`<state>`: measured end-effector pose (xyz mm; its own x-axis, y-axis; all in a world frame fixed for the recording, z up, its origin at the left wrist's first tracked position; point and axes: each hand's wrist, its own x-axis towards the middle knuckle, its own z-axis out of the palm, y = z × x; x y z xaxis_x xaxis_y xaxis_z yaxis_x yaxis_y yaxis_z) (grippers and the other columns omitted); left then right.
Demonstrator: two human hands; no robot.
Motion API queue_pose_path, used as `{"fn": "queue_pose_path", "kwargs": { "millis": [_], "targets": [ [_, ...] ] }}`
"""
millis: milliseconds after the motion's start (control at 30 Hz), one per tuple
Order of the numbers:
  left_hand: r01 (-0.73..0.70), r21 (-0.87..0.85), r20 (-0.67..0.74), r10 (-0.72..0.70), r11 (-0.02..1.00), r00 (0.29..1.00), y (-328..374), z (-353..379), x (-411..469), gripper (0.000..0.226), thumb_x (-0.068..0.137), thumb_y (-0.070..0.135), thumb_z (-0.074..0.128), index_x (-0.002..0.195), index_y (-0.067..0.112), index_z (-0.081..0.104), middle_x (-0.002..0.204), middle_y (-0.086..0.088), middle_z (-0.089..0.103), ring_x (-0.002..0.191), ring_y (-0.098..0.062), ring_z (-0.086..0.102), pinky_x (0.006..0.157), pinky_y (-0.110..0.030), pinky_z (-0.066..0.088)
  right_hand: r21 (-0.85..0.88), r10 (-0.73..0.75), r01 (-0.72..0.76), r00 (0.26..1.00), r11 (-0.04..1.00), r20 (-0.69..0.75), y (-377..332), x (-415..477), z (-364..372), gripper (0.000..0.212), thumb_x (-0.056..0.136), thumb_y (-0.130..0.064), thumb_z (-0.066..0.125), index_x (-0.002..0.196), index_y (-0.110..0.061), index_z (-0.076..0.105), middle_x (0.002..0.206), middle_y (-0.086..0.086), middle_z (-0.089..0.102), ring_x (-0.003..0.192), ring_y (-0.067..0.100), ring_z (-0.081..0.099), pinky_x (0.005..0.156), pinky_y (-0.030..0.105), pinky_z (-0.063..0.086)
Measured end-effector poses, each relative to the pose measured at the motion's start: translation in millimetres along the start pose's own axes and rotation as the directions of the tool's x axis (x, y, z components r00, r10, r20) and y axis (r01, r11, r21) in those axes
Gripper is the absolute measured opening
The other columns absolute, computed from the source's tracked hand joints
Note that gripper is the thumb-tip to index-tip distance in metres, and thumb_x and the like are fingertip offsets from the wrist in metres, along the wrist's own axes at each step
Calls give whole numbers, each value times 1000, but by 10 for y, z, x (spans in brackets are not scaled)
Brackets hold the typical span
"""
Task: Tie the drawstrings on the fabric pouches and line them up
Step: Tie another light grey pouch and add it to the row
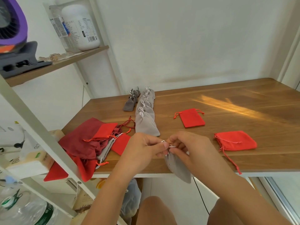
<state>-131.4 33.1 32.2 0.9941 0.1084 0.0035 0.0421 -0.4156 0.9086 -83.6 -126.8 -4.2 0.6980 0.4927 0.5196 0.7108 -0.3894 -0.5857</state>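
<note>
Left hand (pixel 142 148): fingers curled, thumb and forefinger pinching the white drawstring (pixel 170 145) at the mouth of a grey pouch (pixel 178 168). Right hand (pixel 190 146): fingers likewise curled, pinching the same cord from the other side. The two hands are nearly touching at the fingertips. The pouch hangs below them, over the near edge of the wooden table (pixel 227 101), its body tilted toward 5 o'clock.

Positions taken from the hands:
- 12 o'clock: line of light grey pouches (pixel 146 114), overlapping one another and running away toward the wall, each with a white cord bunched at its top. The nearest one lies just beyond the hands.
- 11 o'clock, farther back: shorter line of dark grey pouches (pixel 131 101), just beside the light grey line.
- 1 o'clock: single red pouch (pixel 192 117), flat, mouth open, cords loose at both sides.
- 3 o'clock: second red pouch (pixel 237 140), flat, with one red cord trailing to the table's near edge.
- 9 o'clock: loose pile of pouches (pixel 94 140), dark red, bright red and grey mixed, partly hanging off the table corner.

Shelf at 10 o'clock, high: white bottle (pixel 81 25) and purple fan (pixel 11 21).
</note>
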Motion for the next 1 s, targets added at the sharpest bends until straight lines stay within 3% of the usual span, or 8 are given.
{"fn": "queue_pose_path", "kwargs": {
  "millis": [133, 333, 500, 600, 667, 767, 900, 1000],
  "targets": [
    [31, -155, -102, -47, 987, 994, -11, 63, 26, 6, 82, 11, 72, 80, 10, 78, 64, 0, 71, 56, -2, 59, 50, -10, 39, -69, 96, -100, 993, 993, -67, -77, 35, -19, 6, 78, -12, 74, 78, -16, 69, 69, -12, 58, 66, 6, 54, 64, 23, 45],
    [134, -390, 13, -140, 911, 990, -90, 11, 33, 12, 62, 18, 77, 74, 16, 78, 70, -5, 70, 61, -7, 59, 52, -15, 42, 33, 138, -138, 990, 990, 13, -144, -2, -143, 6, 77, -21, 78, 75, -24, 73, 60, -18, 57, 70, 0, 56, 60, 11, 40],
    [54, -264, 46, -43, 963, 998, -84, -20, 0, 18, 65, 22, 77, 82, 16, 77, 75, -4, 73, 52, -1, 54, 45, -12, 35, -28, 37, -36, 999, 999, 6, -111, -3, -240, 14, 81, -42, 71, 73, -31, 71, 61, -23, 50, 66, -7, 50, 60, 9, 33],
    [-18, -277, 65, 38, 961, 997, -40, -20, -9, 11, 75, 2, 73, 85, 7, 73, 73, -4, 72, 50, 1, 55, 45, -8, 36, -46, -41, 42, 999, 998, 12, -112, 25, -246, 11, 83, -31, 64, 94, -32, 64, 91, -26, 55, 88, -8, 48, 76, 7, 34],
    [-77, -282, 60, 98, 956, 993, -24, -27, -12, 12, 76, -1, 71, 84, 7, 71, 69, -1, 70, 49, 2, 55, 46, -6, 37, 42, 10, -15, 993, 999, 115, -110, 13, -261, 20, 87, -28, 66, 103, -37, 58, 102, -26, 59, 100, -5, 51, 83, 11, 37],
    [-153, -296, 59, 178, 943, 982, -32, -29, -16, 12, 71, 8, 72, 83, 10, 72, 67, 2, 68, 52, 1, 55, 49, -7, 39, 174, 95, -124, 982, 977, 165, -126, 15, -294, 15, 84, -29, 68, 95, -37, 61, 94, -20, 65, 96, -3, 58, 77, 14, 42],
    [-274, -282, 8, 288, 919, 958, -59, 2, -8, 9, 76, 15, 76, 84, 17, 77, 80, -2, 73, 74, -17, 64, 70, -23, 55, 246, 144, -173, 980, 954, 134, -152, 54, -282, 6, 81, -26, 68, 84, -29, 64, 80, -11, 66, 78, 4, 61, 72, 26, 47],
    [-398, -231, -115, 381, 888, 917, -38, 69, 5, 16, 75, 27, 74, 90, 23, 77, 84, -13, 73, 75, -44, 57, 74, -45, 50, 309, 153, -169, 985, 936, 74, -173, 98, -288, 6, 78, -30, 66, 76, -26, 62, 73, -8, 64, 69, 5, 57, 65, 24, 44]
  ]
}}
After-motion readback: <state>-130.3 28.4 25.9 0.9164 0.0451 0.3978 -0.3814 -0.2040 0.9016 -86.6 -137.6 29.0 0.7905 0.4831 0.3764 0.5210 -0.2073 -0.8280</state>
